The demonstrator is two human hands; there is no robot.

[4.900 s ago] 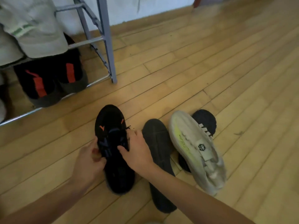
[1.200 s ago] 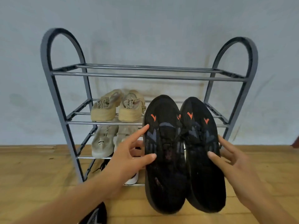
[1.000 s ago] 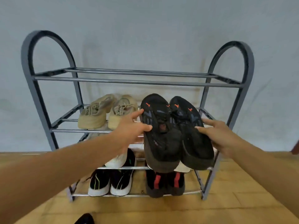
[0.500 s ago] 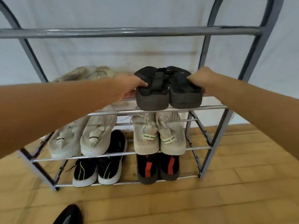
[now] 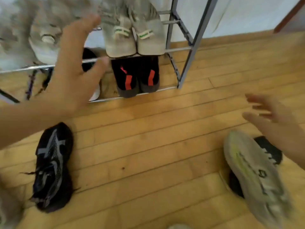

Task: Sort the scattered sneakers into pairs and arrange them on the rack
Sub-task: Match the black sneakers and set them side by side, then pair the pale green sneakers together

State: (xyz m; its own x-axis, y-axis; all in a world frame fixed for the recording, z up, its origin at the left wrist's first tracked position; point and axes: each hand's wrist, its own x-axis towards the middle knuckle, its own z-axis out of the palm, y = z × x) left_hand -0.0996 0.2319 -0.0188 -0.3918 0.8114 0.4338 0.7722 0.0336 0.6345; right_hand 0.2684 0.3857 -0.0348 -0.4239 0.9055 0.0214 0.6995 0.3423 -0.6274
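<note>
A: Both are spread and gripping nothing; the left hand [image 5: 72, 75] is hovering before the rack [image 5: 189, 52], the right hand [image 5: 277, 126] above the pale sneaker [image 5: 252, 176] lying on the floor.

B: That one is overlapping a black shoe [image 5: 270, 151]; a hasty grab risks a mismatch, its real mate possibly being the black-grey sneaker [image 5: 51, 167] well apart.

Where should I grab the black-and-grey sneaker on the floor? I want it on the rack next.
Probably at the heel collar, from above with the left hand. The black-and-grey sneaker lies upright, toe toward the rack, its opening facing up at the near end, nothing beside it.
</note>
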